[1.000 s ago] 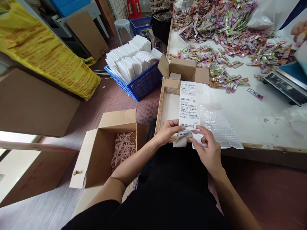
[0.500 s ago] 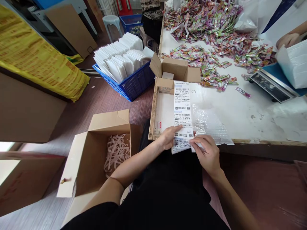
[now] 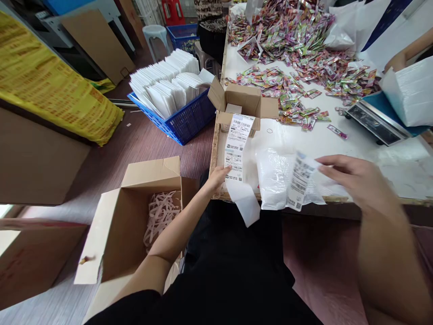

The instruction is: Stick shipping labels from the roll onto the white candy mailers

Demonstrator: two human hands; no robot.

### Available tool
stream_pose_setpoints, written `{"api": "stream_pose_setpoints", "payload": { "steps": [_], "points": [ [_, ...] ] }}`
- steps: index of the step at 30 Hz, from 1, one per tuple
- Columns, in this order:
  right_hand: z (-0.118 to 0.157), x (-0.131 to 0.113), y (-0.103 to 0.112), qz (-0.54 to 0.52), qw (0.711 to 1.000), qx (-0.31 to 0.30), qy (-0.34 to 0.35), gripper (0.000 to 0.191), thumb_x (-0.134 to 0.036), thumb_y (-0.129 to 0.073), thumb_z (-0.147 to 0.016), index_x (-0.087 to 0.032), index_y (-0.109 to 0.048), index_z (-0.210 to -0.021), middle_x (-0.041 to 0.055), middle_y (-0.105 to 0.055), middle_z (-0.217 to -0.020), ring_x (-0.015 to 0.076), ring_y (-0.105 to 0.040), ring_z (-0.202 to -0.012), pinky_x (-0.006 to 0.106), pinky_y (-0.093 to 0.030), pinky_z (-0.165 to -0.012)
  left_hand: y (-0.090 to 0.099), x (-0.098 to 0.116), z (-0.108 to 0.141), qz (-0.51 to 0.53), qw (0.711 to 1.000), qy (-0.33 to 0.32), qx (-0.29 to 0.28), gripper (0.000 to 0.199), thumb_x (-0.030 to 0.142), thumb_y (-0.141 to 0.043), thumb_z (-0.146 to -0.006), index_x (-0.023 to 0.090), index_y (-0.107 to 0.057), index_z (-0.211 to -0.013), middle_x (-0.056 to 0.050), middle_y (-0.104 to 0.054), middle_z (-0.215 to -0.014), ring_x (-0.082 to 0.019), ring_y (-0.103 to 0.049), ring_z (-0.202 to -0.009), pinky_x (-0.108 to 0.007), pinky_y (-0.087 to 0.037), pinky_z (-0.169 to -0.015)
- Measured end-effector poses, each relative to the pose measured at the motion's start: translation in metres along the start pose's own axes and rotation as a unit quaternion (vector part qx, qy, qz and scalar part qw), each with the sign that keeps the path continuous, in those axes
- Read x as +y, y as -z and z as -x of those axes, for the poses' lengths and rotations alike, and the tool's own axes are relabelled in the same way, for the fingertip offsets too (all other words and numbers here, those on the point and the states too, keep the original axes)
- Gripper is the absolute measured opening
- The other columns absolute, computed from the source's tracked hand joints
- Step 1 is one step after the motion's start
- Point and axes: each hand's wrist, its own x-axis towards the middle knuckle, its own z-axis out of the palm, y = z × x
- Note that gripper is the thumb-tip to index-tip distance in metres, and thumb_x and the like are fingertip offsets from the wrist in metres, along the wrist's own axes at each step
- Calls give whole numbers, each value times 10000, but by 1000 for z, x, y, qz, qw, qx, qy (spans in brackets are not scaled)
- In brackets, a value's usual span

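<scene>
My left hand (image 3: 219, 177) pinches a strip of printed shipping labels (image 3: 237, 135). Its upper end leans over a small open carton (image 3: 245, 100), and its lower end hangs as bare white backing (image 3: 244, 201) past the table edge. Between thumb and fingers of my right hand (image 3: 350, 174), partly smeared by motion, is the top corner of a single shipping label (image 3: 299, 180), peeled free of the strip. Behind that label, at the table's front edge, lies a white bubble mailer (image 3: 273, 180).
Piles of small colourful packets (image 3: 291, 40) cover the table's far part. A scale (image 3: 379, 119) with a white package (image 3: 411, 92) stands right, near another person's hand (image 3: 395, 61). Left are a blue basket (image 3: 189, 119) of white envelopes and an open cardboard box (image 3: 125, 230) holding paper strips.
One label has come off the strip and moved right over the mailer with my right hand. My left hand has shifted left with the strip, leaving bare backing below.
</scene>
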Motion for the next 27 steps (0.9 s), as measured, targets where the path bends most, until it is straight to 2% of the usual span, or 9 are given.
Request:
{"api": "stream_pose_setpoints", "payload": {
  "steps": [4, 6, 9, 11, 14, 16, 18, 21, 27],
  "points": [
    [-54, 17, -61, 86, 994, -48, -50, 316, -350, -715, -733, -162, -734, -986, 65, -704, -942, 167, -579, -721, 325, -434, -693, 4, 8, 6, -63, 998, -20, 10, 326, 403, -667, -844, 130, -691, -1021, -132, -742, -926, -300, -688, -988, -443, -537, -887],
    [-61, 29, -76, 169, 984, -44, -44, 397, -344, -718, -745, -169, -717, -1101, 84, -679, -1040, 195, -606, -813, 331, -437, -722, 0, 18, 15, -157, 979, -105, 75, 371, 360, -677, -838, 155, -654, -1146, -147, -710, -1132, -324, -613, -1177, -467, -491, -990],
    [-47, 47, -76, 244, 970, 13, -16, 669, -517, -679, -788, -239, -571, -1386, 129, -564, -1257, 243, -618, -917, 344, -447, -707, -27, 33, 25, -289, 909, -270, 132, 464, 293, -626, -878, 188, -554, -1324, -141, -549, -1435, -313, -408, -1417, -479, -359, -1148],
    [-32, 61, -70, 251, 967, 41, -9, 712, -604, -612, -817, -264, -516, -1436, 134, -527, -1274, 240, -619, -899, 354, -461, -708, -63, 35, 20, -360, 868, -340, 39, 433, 253, -521, -933, 189, -533, -1361, -129, -514, -1483, -275, -391, -1441, -471, -283, -1203],
    [-10, 85, -65, 234, 971, 39, -26, 634, -626, -537, -855, -261, -571, -1372, 116, -561, -1170, 215, -610, -829, 372, -480, -760, -128, 23, -7, -474, 781, -370, -171, 414, 227, -436, -965, 162, -557, -1355, -130, -563, -1447, -243, -438, -1420, -453, -210, -1239],
    [3, 102, -66, 227, 971, 49, -58, 670, -667, -506, -853, -233, -584, -1358, 133, -579, -1152, 230, -612, -838, 394, -482, -796, -161, 8, -27, -545, 728, -356, -215, 490, 316, -461, -971, 79, -520, -1396, -189, -497, -1497, -269, -393, -1453, -448, -187, -1243],
    [12, 115, -69, 224, 968, 55, -97, 767, -740, -464, -838, -170, -602, -1332, 174, -601, -1146, 274, -618, -904, 420, -476, -823, -175, -8, -38, -587, 697, -361, -198, 639, 424, -455, -975, 31, -415, -1476, -221, -359, -1578, -290, -277, -1509, -458, -136, -1251],
    [19, 124, -70, 219, 965, 28, -139, 856, -826, -430, -798, -127, -652, -1238, 203, -648, -1107, 330, -612, -994, 442, -467, -849, -164, -28, -27, -602, 665, -402, -182, 786, 561, -415, -970, 51, -283, -1553, -214, -195, -1639, -302, -116, -1549, -483, -31, -1256],
    [11, 130, -71, 155, 966, 20, -208, 780, -814, -584, -693, -153, -686, -1093, 169, -709, -1016, 319, -635, -902, 440, -479, -822, -115, -59, 47, -601, 637, -397, -275, 1009, 695, -443, -908, 30, -113, -1591, -213, -13, -1657, -297, 67, -1549, -483, -15, -1258]
  ]
}}
